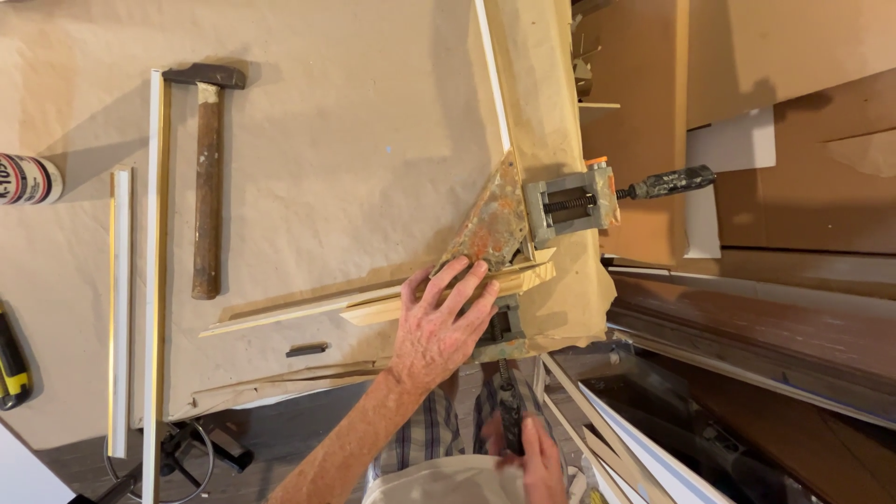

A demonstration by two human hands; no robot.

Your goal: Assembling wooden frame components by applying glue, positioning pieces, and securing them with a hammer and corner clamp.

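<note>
one round can (28, 179) with a white label and a red band lies at the left edge of the table (355, 112), which is covered in brown paper. well right of it lie a hammer (207, 177) with a wooden handle and two long white and gold strips (154, 280). a yellow and black tool (11, 359) shows at the far left edge. the left hand (439, 327) lies flat with spread fingers, its grip wide, pressing on pale wood moulding (373, 306) just beside a rusty corner clamp (495, 224) near the table edge. the right hand (537, 462) has its grip closed around the dark handle (509, 411) of the clamp's near screw. cardboard sheets (793, 56) stand beyond the table.
</note>
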